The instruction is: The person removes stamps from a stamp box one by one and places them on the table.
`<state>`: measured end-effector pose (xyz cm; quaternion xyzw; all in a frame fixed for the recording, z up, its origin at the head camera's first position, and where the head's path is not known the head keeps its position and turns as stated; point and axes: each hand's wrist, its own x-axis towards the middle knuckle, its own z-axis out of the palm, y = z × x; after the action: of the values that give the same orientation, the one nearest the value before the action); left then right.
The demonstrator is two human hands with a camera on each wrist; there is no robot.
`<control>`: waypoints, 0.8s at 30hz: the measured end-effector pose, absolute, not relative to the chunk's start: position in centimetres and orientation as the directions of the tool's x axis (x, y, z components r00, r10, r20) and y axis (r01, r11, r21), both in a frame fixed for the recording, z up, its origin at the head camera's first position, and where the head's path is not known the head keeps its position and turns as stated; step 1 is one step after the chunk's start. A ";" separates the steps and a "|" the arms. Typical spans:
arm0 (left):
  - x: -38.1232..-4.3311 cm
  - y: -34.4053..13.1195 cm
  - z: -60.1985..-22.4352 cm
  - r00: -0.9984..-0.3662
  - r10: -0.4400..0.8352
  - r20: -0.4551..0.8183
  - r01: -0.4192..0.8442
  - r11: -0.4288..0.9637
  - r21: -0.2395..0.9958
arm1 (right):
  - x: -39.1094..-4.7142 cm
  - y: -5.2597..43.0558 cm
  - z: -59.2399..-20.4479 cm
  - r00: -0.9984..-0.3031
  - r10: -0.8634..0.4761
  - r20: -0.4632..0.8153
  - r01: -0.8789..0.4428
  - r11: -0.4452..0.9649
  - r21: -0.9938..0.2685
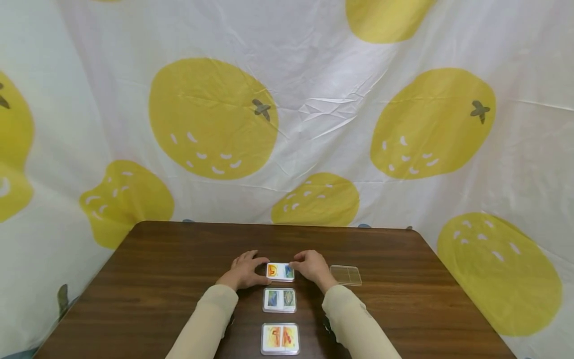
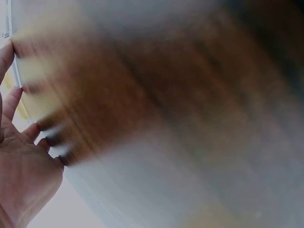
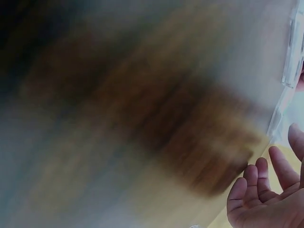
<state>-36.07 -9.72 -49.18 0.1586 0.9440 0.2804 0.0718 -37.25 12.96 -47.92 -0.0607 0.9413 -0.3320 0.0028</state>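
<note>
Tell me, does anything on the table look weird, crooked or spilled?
One thing stands out: a clear plastic piece lies by itself, slightly askew, beside the right hand, while the three card sets line up in a column. I see nothing spilled or broken.

- We wore a plain cream left sleeve (image 1: 204, 321) and a matching right sleeve (image 1: 354, 319), both long, softly creased, reaching our wrists.
- Our left hand (image 1: 244, 271) and right hand (image 1: 312, 266) were bare.
</note>
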 end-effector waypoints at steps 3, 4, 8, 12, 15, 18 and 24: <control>-36.1 -9.7 -49.2 -0.941 0.335 -0.053 0.252 0.794 0.553 | -37.2 13.0 -48.0 -0.993 -0.113 0.034 -0.110 0.776 -0.621; -36.1 -9.6 -49.2 -0.941 0.334 -0.054 0.250 0.794 0.554 | -37.2 13.1 -48.1 -0.993 -0.111 0.032 -0.107 0.775 -0.622; -36.0 -9.6 -49.2 -0.942 0.330 -0.056 0.245 0.794 0.556 | -37.2 13.1 -48.2 -0.994 -0.106 0.024 -0.098 0.770 -0.631; -36.0 -9.6 -49.2 -0.942 0.331 -0.056 0.247 0.795 0.554 | -37.3 13.1 -48.4 -0.992 -0.122 0.034 -0.117 0.779 -0.615; -36.0 -9.6 -49.1 -0.942 0.331 -0.060 0.245 0.797 0.552 | -37.2 13.1 -48.3 -0.990 -0.134 0.039 -0.131 0.786 -0.604; -36.0 -9.6 -49.1 -0.943 0.328 -0.064 0.240 0.799 0.552 | -37.3 13.0 -48.4 -0.989 -0.138 0.047 -0.139 0.793 -0.593; -36.0 -9.5 -49.0 -0.943 0.325 -0.068 0.236 0.800 0.552 | -37.2 12.9 -48.4 -0.987 -0.151 0.062 -0.160 0.820 -0.550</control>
<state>-35.98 -9.52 -49.02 0.1483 0.9452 0.2797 0.0800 -37.24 12.85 -48.44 -0.0814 0.9539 -0.2889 -0.0081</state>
